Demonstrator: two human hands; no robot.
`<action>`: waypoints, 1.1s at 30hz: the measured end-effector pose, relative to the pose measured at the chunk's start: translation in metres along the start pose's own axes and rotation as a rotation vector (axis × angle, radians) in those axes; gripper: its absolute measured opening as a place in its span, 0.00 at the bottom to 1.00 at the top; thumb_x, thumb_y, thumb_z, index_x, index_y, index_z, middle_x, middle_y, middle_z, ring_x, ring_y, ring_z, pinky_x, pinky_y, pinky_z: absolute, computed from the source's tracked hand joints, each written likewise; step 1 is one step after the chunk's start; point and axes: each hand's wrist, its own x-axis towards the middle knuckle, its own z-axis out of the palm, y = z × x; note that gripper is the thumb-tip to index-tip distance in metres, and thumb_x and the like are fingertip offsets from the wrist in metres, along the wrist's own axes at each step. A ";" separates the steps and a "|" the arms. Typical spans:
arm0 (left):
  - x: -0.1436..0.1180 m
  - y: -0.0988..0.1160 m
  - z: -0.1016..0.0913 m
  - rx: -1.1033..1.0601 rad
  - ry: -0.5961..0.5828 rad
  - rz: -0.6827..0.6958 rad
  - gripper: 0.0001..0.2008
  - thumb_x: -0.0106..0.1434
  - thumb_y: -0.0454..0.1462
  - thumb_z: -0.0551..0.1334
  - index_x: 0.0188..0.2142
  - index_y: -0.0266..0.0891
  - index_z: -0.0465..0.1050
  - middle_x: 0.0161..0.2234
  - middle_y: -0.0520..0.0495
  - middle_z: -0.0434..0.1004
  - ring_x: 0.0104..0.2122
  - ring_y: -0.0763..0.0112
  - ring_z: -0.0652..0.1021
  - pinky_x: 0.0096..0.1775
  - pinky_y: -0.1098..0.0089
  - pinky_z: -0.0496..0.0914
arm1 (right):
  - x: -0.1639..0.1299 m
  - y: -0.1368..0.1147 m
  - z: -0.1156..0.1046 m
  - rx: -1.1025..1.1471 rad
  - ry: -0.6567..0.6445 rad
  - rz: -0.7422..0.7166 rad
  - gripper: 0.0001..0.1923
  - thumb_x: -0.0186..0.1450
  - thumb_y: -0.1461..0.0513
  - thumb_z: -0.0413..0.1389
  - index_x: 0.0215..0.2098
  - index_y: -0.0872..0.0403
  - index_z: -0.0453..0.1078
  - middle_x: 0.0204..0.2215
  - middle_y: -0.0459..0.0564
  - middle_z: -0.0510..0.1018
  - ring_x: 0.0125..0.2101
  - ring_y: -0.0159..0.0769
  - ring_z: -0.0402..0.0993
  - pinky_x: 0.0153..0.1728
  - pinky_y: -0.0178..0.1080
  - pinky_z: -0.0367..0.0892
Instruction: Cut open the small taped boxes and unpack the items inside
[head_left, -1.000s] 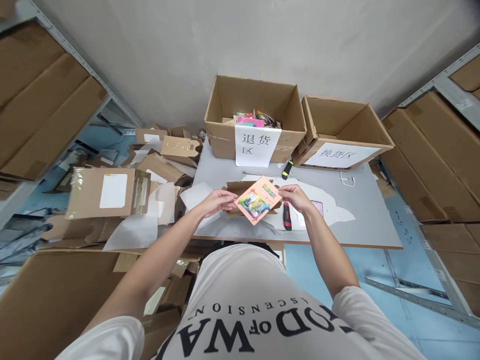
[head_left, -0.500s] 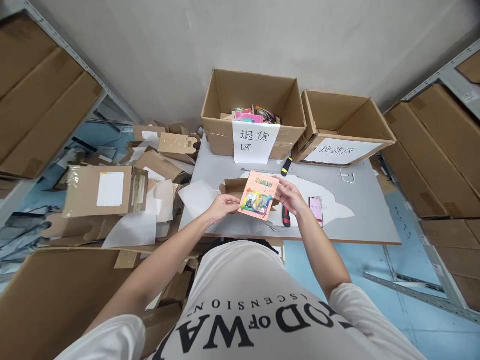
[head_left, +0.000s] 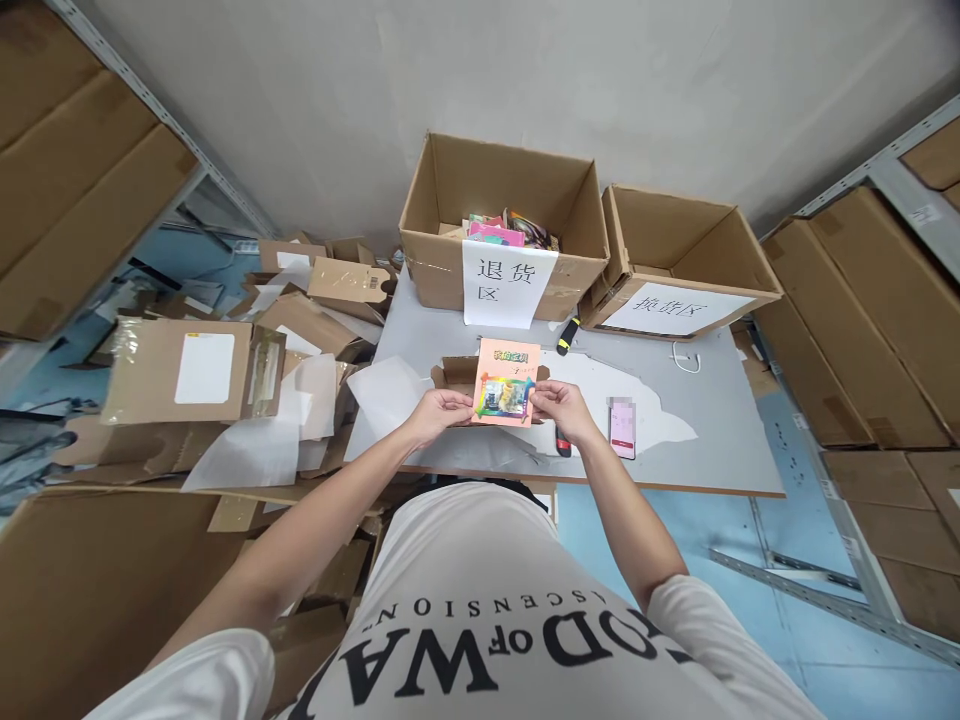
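Observation:
A thin pink booklet (head_left: 508, 380) with a colourful framed picture on its cover is held upright over the table's front. My left hand (head_left: 441, 416) pinches its lower left edge. On the opposite side, my right hand (head_left: 562, 408) grips the lower right edge between thumb and fingers. Behind the booklet lies an opened small cardboard box (head_left: 454, 375), partly hidden by it. A red and black utility knife (head_left: 563, 440) shows just below my right hand. Further right a phone (head_left: 622, 428) with a lit pink screen lies on the table.
At the table's (head_left: 720, 450) back stand a large carton (head_left: 435, 280) with booklets inside and a second labelled carton (head_left: 757, 285). A yellow and black cutter (head_left: 568, 335) lies before them. Opened boxes (head_left: 210, 370) and paper pile up on the left; shelves with cartons (head_left: 832, 300) flank the right.
The booklet has turned from a tilt to nearly straight. My right hand has slid down from its upper right side to the lower right edge. The camera view has shifted slightly.

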 end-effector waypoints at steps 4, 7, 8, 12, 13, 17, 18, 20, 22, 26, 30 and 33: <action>0.000 0.004 -0.005 -0.039 -0.115 -0.055 0.18 0.46 0.40 0.72 0.36 0.34 0.78 0.32 0.41 0.82 0.31 0.68 0.81 0.38 0.68 0.73 | 0.002 0.000 -0.001 -0.010 0.022 0.000 0.22 0.46 0.51 0.68 0.36 0.54 0.76 0.25 0.47 0.80 0.26 0.34 0.77 0.28 0.37 0.74; 0.001 0.006 -0.009 -0.136 -0.187 -0.075 0.18 0.53 0.40 0.67 0.42 0.32 0.77 0.39 0.36 0.81 0.38 0.60 0.81 0.42 0.64 0.72 | 0.001 0.001 -0.005 -0.027 0.017 0.009 0.22 0.47 0.50 0.67 0.36 0.54 0.77 0.27 0.48 0.81 0.27 0.36 0.77 0.28 0.37 0.74; 0.001 0.006 -0.010 -0.166 -0.199 -0.080 0.19 0.54 0.40 0.66 0.43 0.32 0.76 0.40 0.35 0.80 0.40 0.59 0.80 0.42 0.63 0.72 | 0.001 0.002 -0.006 -0.033 0.018 0.011 0.22 0.47 0.50 0.67 0.35 0.54 0.77 0.27 0.48 0.81 0.27 0.36 0.77 0.28 0.38 0.74; 0.004 0.002 -0.011 -0.231 -0.217 -0.096 0.20 0.57 0.41 0.62 0.47 0.31 0.74 0.44 0.32 0.78 0.44 0.55 0.79 0.44 0.60 0.72 | 0.002 0.006 -0.009 -0.048 0.026 0.023 0.21 0.48 0.50 0.66 0.36 0.53 0.77 0.27 0.47 0.80 0.28 0.36 0.77 0.27 0.37 0.74; 0.004 0.001 -0.010 -0.236 -0.211 -0.098 0.20 0.58 0.41 0.61 0.48 0.31 0.73 0.44 0.32 0.78 0.45 0.55 0.78 0.45 0.60 0.71 | 0.003 0.008 -0.010 -0.054 0.030 0.023 0.21 0.49 0.50 0.66 0.37 0.52 0.77 0.27 0.47 0.80 0.28 0.36 0.77 0.27 0.37 0.74; 0.003 -0.001 -0.005 -0.261 -0.189 -0.118 0.22 0.59 0.38 0.61 0.52 0.33 0.70 0.44 0.35 0.79 0.43 0.58 0.79 0.44 0.60 0.71 | 0.005 0.013 -0.009 -0.066 0.050 0.009 0.22 0.50 0.49 0.64 0.38 0.53 0.76 0.29 0.47 0.79 0.30 0.35 0.76 0.26 0.35 0.74; 0.003 -0.002 -0.004 -0.270 -0.191 -0.125 0.22 0.59 0.38 0.60 0.52 0.33 0.70 0.43 0.35 0.79 0.42 0.59 0.79 0.44 0.61 0.71 | 0.005 0.014 -0.009 -0.066 0.054 0.010 0.22 0.50 0.49 0.64 0.39 0.53 0.75 0.29 0.47 0.79 0.30 0.35 0.76 0.26 0.35 0.74; 0.005 -0.002 -0.002 -0.289 -0.200 -0.131 0.21 0.59 0.38 0.59 0.51 0.33 0.71 0.42 0.37 0.79 0.42 0.61 0.79 0.45 0.61 0.71 | 0.006 0.016 -0.009 -0.065 0.056 0.022 0.23 0.51 0.49 0.63 0.39 0.53 0.75 0.30 0.47 0.79 0.31 0.35 0.76 0.26 0.36 0.74; 0.007 -0.002 -0.001 -0.297 -0.215 -0.128 0.21 0.59 0.40 0.59 0.50 0.33 0.72 0.43 0.37 0.79 0.43 0.60 0.78 0.45 0.61 0.70 | 0.006 0.016 -0.010 -0.064 0.055 0.033 0.23 0.51 0.49 0.63 0.40 0.53 0.75 0.30 0.47 0.79 0.31 0.36 0.76 0.27 0.37 0.75; 0.013 0.000 -0.001 -0.277 -0.250 -0.137 0.22 0.60 0.43 0.57 0.49 0.33 0.73 0.45 0.36 0.78 0.44 0.59 0.78 0.47 0.61 0.69 | 0.007 0.013 -0.013 -0.056 0.061 0.035 0.22 0.51 0.49 0.63 0.39 0.52 0.75 0.30 0.48 0.79 0.32 0.37 0.76 0.26 0.37 0.75; 0.017 0.003 0.000 -0.269 -0.255 -0.149 0.22 0.60 0.44 0.56 0.48 0.33 0.74 0.46 0.36 0.77 0.45 0.58 0.77 0.47 0.61 0.68 | 0.011 0.009 -0.017 -0.036 0.060 0.027 0.22 0.50 0.50 0.64 0.39 0.52 0.75 0.32 0.48 0.79 0.31 0.37 0.76 0.26 0.38 0.75; 0.018 0.005 0.001 -0.255 -0.253 -0.146 0.22 0.60 0.45 0.57 0.48 0.33 0.74 0.46 0.36 0.77 0.46 0.58 0.77 0.48 0.61 0.68 | 0.015 0.007 -0.018 -0.023 0.058 0.026 0.21 0.50 0.51 0.64 0.39 0.52 0.75 0.32 0.48 0.79 0.31 0.38 0.76 0.26 0.39 0.75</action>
